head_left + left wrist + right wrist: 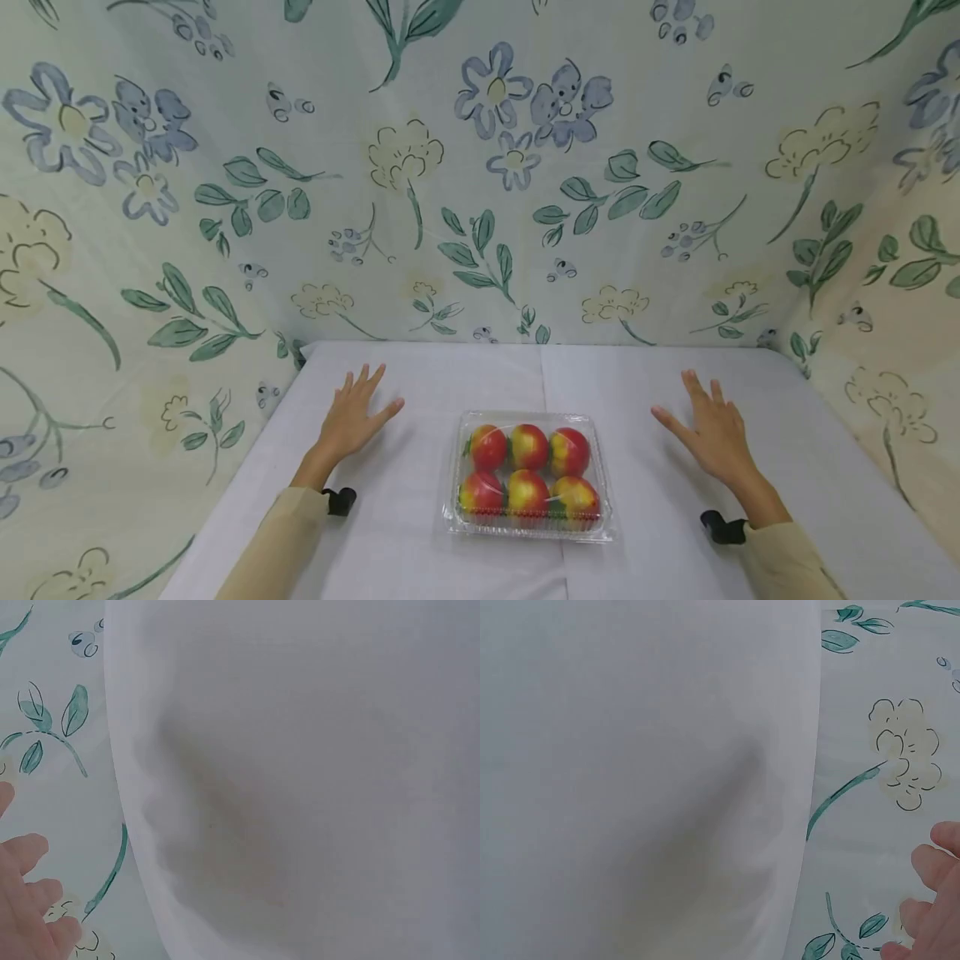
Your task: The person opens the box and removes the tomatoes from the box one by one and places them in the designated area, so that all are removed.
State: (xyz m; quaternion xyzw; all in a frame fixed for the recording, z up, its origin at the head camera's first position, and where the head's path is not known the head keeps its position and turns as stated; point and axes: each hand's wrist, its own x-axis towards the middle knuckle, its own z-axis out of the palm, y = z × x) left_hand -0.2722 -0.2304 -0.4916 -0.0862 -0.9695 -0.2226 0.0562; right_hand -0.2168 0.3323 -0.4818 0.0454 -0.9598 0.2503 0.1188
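Observation:
A clear plastic clamshell box (452, 500) lies on the table in the head view, its lid closed. Inside it, in two rows, are several red and yellow apples (528, 447). To the left of the box my left hand (352, 421) hovers over the cloth, fingers spread and holding nothing. On the other side my right hand (712, 429) is held the same way, thumb pointing toward the box. In each wrist view only some fingertips (46, 891) of that hand show at the lower outer corner, and the box is out of sight.
A white cloth (420, 375) covers the table, with a crease running down its middle. Floral curtains (480, 208) rise behind and at both sides of the table. Each wrist wears a black strap-like device (341, 502) just past the beige sleeve.

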